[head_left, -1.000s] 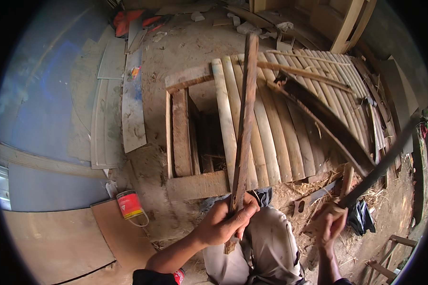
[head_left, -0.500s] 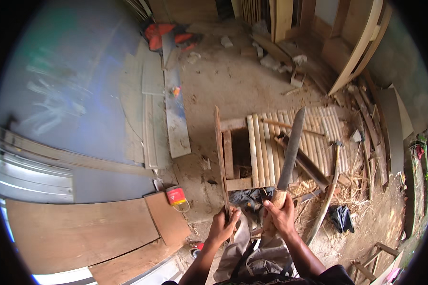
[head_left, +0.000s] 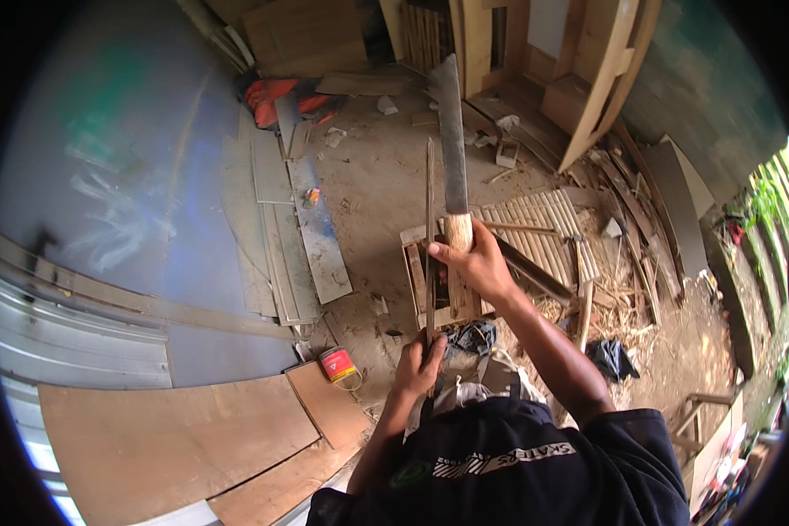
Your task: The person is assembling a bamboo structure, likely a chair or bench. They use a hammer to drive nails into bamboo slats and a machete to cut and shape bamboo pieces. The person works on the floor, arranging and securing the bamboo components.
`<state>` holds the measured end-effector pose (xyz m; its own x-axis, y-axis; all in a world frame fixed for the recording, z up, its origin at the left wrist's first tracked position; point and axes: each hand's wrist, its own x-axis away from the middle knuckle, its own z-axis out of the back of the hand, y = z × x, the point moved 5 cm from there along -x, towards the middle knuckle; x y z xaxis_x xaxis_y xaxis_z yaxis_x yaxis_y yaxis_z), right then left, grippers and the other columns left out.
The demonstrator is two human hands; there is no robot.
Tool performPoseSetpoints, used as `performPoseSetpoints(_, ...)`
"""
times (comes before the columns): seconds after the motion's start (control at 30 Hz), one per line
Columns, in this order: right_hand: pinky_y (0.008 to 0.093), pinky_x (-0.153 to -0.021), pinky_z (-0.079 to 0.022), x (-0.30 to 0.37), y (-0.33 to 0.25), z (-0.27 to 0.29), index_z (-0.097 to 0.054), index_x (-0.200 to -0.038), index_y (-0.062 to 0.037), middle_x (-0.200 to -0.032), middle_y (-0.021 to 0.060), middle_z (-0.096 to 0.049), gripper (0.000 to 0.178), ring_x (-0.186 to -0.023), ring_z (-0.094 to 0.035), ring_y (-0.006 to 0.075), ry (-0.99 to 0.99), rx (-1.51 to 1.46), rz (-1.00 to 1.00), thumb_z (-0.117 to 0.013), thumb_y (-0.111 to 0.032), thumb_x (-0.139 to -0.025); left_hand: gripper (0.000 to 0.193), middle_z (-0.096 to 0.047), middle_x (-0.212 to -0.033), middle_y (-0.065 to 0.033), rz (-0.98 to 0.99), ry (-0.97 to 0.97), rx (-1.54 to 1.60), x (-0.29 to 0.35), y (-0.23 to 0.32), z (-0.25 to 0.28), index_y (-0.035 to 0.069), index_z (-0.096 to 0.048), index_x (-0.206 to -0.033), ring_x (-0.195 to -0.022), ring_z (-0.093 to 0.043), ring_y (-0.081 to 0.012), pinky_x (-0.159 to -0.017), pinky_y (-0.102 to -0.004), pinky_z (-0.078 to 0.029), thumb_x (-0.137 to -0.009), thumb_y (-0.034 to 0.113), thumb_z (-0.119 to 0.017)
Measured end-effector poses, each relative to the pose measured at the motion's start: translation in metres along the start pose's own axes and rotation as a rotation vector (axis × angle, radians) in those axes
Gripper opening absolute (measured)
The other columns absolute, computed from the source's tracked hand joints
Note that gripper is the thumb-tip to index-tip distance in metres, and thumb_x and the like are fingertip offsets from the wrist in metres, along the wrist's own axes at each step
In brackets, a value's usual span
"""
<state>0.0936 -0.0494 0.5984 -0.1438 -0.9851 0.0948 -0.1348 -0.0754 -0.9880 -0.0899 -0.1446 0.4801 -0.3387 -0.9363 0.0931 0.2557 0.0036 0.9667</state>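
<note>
A machete with a dark, worn blade [head_left: 452,145] stands nearly upright in front of me. My right hand [head_left: 485,267] is wrapped round its pale wooden handle [head_left: 458,230]. Lower and to the left, my left hand [head_left: 419,364] grips a long thin wooden strip [head_left: 430,202], held upright just left of the machete. The blade and the strip are apart. Beyond my hands lies a low platform of bamboo slats [head_left: 535,217] in a wooden frame, partly hidden by my right hand and forearm.
Brown boards [head_left: 175,438] lie at the lower left beside a red and yellow tin [head_left: 337,364]. Wood shavings and a black plastic bag [head_left: 612,359] are on the ground at right. A wooden cabinet frame [head_left: 600,88] stands at the back right. Flat panels [head_left: 324,237] line the left.
My right hand has raised the machete and brought it leftward, close to the strip, with the blade more upright. The wooden strip also stands higher in view. My head view has shifted.
</note>
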Motion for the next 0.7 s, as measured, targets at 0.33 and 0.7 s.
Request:
performPoseSetpoints(0.33,0.0268,-0.057,-0.054,0.033,0.004,-0.074,-0.051,-0.109,-0.0010,-0.082,0.0039,-0.062,0.039,-0.063,-0.062,0.0116,0.030,-0.104,0.091,-0.080,-0.009,-0.083,0.062,-0.056,-0.131,-0.0117,-0.146,0.000,0.197,-0.040,0.046,0.120,0.001,-0.044,-0.142,-0.119,-0.053,-0.0214,-0.102,-0.0328,-0.040,-0.104,0.050,-0.042)
performPoseSetpoints(0.7,0.0359,-0.077,-0.050,0.077,0.061,-0.090,-0.052,-0.113,0.0006,-0.091,0.0124,-0.065,0.055,-0.086,-0.061,0.0174,0.134,0.205,0.169,-0.086,-0.021,-0.075,0.050,-0.058,-0.132,-0.0141,-0.581,-0.188,0.283,-0.062,0.135,0.128,0.000,-0.050,-0.141,-0.116,-0.058,-0.0172,-0.090,-0.0284,-0.054,-0.095,0.009,-0.067)
